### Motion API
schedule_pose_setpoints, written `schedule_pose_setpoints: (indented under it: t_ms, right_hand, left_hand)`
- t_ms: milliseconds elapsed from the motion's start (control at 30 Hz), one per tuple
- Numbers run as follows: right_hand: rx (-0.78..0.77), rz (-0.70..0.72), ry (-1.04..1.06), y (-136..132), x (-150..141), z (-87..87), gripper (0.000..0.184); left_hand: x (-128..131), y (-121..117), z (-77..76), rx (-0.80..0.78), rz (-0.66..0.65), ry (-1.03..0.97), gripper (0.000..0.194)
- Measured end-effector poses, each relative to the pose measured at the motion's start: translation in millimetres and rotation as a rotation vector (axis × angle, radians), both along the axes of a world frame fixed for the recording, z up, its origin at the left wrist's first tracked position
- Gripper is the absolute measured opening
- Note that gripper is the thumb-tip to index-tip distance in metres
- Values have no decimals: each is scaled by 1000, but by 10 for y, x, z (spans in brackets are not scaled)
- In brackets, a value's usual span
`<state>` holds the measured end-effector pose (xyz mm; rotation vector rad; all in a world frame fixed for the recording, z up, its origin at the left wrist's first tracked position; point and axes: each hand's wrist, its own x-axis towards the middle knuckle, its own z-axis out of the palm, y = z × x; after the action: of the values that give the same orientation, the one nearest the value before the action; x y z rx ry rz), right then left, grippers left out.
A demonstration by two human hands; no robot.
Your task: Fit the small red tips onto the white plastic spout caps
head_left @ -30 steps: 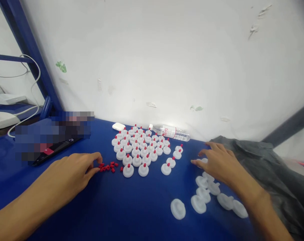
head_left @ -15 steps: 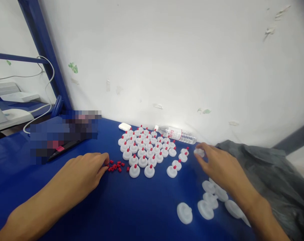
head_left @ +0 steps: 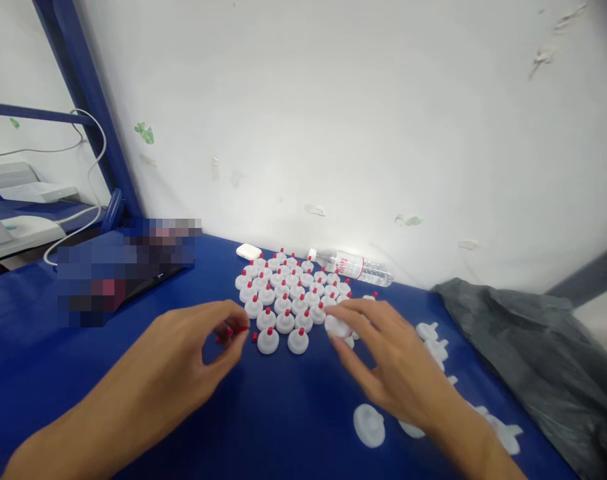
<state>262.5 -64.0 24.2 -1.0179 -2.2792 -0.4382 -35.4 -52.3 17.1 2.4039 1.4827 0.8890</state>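
Observation:
My left hand (head_left: 203,353) is closed in a pinch on a small red tip cap (head_left: 243,328), held just over loose red caps (head_left: 228,331) partly hidden behind its fingers. My right hand (head_left: 383,353) grips a white round spout lid (head_left: 337,327) between thumb and fingers, a short way to the right. Behind and between both hands stand several white lids (head_left: 283,304), each topped with a red tip. Bare white lids lie around my right forearm, one lid (head_left: 369,425) apart in front; the arm covers some of them.
Against the wall lies a clear plastic bottle (head_left: 351,265) with a white case (head_left: 248,251) to its left. A dark grey plastic bag (head_left: 528,360) spreads along the right. A blurred-out dark object (head_left: 133,273) rests on the blue table (head_left: 263,427) at left.
My right hand has come left and nearer with the white lid. My left hand has lifted away from the loose red caps, moving right with one pinched. Both hands are now closer together.

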Motion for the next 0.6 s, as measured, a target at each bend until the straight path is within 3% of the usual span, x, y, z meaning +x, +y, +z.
schedule_pose_setpoints:
  t_ms: [100,200,367,600]
  right_hand:
    - [-12,78,-45,-79,-144,0,29]
    - [-17,121,-81,-115,-229,-30,31]
    - [23,168,-86,-110,-261,-61,25]
    - [54,188,7,-169,-281,-2,25]
  left_hand:
    - [194,-120,-37,95,-182,-179,13]
    - [340,-179,-48,235,-256,-239,17]
    - [377,-179,-120,166,-323,-208,23]
    - [351,-153,-205,186,-282,-180,23]
